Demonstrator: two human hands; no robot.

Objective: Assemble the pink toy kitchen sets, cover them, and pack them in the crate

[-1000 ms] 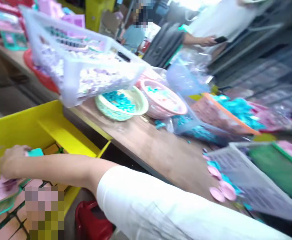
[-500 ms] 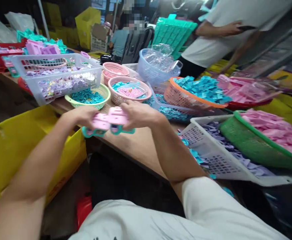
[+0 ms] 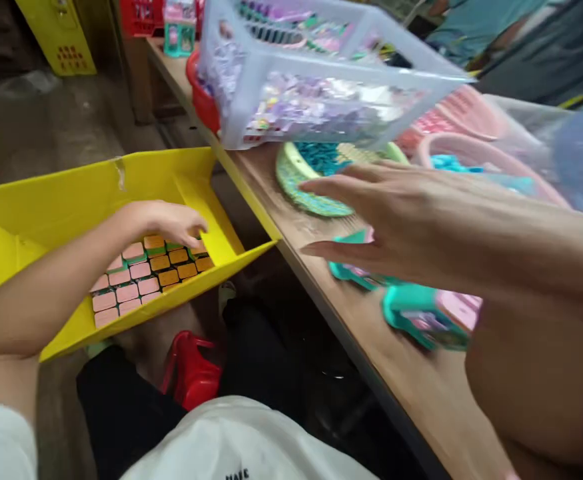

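Note:
My left hand (image 3: 174, 223) is inside the yellow box (image 3: 71, 180), palm down over rows of small pink-topped blocks (image 3: 140, 270), some looking orange in shadow. Its fingers are loosely bent, tips apart, with nothing visible between them. My right hand (image 3: 411, 213), blurred, reaches across the table with thumb and fingers spread. Below it on the tabletop lie two pink and teal plastic toys: one toy (image 3: 354, 263) is partly hidden under the hand, and the other toy (image 3: 428, 317) lies nearer the edge by my wrist.
Behind my right hand stand a light green basket (image 3: 316, 200) of teal pieces, a clear bin (image 3: 331, 73) of purple pieces and a pink basket (image 3: 511, 160). The table edge (image 3: 351, 340) runs diagonally. A red stool (image 3: 194, 373) is below.
The view has swung left and down. Both hands have let go of the pink and teal toys, which now lie on the table. My left hand has moved into the yellow box.

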